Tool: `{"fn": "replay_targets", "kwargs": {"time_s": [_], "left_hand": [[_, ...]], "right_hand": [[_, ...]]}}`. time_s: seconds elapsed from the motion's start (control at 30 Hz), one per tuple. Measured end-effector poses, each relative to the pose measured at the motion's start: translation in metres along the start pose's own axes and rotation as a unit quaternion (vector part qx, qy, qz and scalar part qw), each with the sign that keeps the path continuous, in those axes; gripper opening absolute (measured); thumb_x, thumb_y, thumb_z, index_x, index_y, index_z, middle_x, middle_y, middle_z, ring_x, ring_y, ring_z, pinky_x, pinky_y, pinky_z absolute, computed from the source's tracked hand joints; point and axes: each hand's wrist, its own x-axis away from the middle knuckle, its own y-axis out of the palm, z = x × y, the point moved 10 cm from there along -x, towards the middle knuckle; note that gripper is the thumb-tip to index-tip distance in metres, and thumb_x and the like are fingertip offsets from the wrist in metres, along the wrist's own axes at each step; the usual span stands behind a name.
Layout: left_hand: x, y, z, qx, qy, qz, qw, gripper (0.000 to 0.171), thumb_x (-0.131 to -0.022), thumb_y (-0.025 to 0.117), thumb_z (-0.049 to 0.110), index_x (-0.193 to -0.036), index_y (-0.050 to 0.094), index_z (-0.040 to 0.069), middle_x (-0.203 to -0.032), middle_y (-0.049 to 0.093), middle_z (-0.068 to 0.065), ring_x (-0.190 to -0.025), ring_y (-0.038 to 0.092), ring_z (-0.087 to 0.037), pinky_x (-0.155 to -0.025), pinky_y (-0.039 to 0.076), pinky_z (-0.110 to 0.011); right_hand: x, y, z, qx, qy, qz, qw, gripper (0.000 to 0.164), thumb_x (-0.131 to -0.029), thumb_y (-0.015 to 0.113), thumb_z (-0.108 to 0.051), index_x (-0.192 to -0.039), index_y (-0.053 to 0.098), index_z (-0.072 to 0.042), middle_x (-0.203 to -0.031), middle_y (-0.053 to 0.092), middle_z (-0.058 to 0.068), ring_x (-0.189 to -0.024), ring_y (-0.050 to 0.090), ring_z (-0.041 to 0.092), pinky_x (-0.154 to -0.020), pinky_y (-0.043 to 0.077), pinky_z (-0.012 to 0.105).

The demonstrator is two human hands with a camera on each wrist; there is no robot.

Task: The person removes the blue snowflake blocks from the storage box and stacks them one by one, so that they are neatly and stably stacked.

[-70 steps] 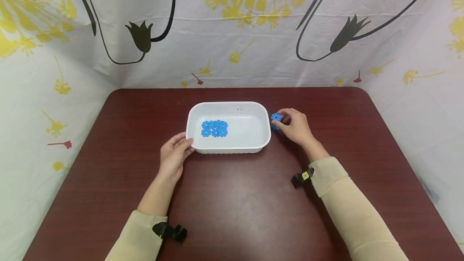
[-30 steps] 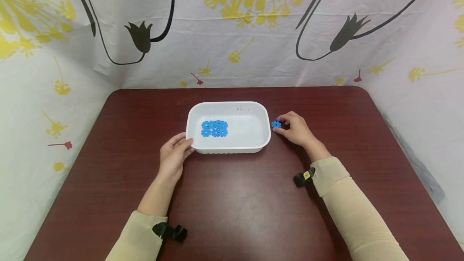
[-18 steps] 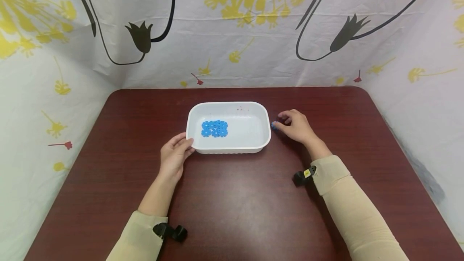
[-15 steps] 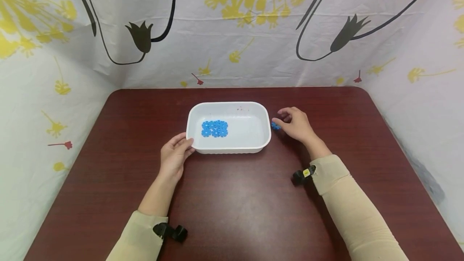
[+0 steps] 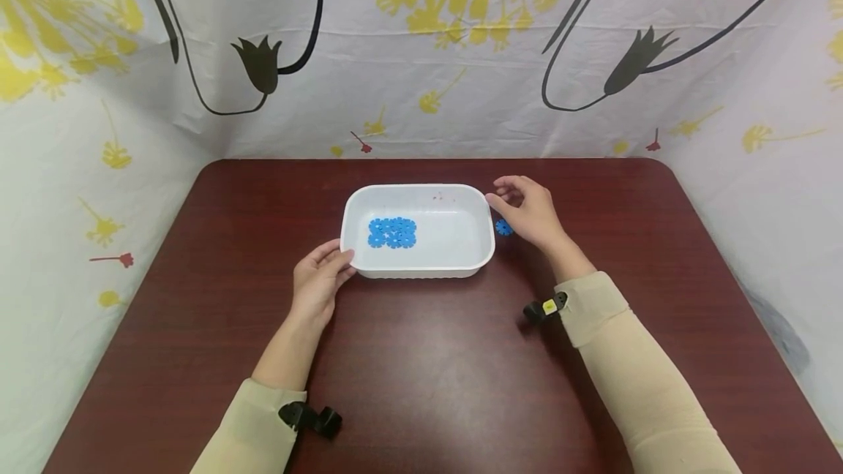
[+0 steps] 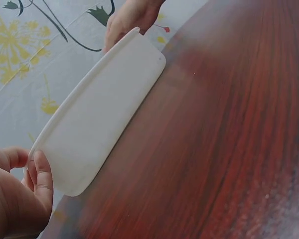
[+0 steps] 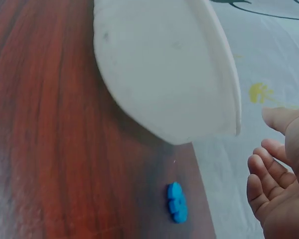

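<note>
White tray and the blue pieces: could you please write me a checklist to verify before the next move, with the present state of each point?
1. White tray standing on the table: ok.
2. Left grip holding the tray at its near left corner: ok.
3. Loose blue piece on the table, right of the tray and apart from it: ok.
4. Right grip holding that piece: not ok; no piece shows in it.
5. Blue pieces inside the tray, gathered toward its left: ok.
6. Exact number of those inside: cannot tell; they lie crowded together.
</note>
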Motion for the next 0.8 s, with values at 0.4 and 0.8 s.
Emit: {"fn": "replay_targets", "kwargs": {"time_s": [0.4,0.8], "left_hand": [[0.001,-0.001,0.0,0.005,-0.013,0.004,0.9999,0.045,-0.094,0.069,0.001,-0.136,0.054,-0.005,-0.096,0.066,-0.002,-0.081,0.066,-0.012,-0.076,0.06,-0.021],[0.002,0.0,-0.002,0.017,-0.017,0.011,0.9997,0.045,-0.093,0.071,0.0,-0.134,0.056,-0.005,-0.096,0.066,-0.004,-0.082,0.066,-0.014,-0.076,0.061,-0.022]], "right_hand": [[-0.006,0.009,-0.028,-0.023,-0.033,0.004,0.999,0.031,-0.094,0.074,-0.017,-0.119,0.068,0.0,-0.103,0.067,0.013,-0.089,0.062,0.02,-0.073,0.051,0.019],[-0.009,0.031,-0.05,-0.048,-0.079,-0.007,0.996,0.029,-0.088,0.079,-0.009,-0.113,0.07,0.004,-0.097,0.066,0.014,-0.087,0.063,0.022,-0.07,0.05,0.023]]}}
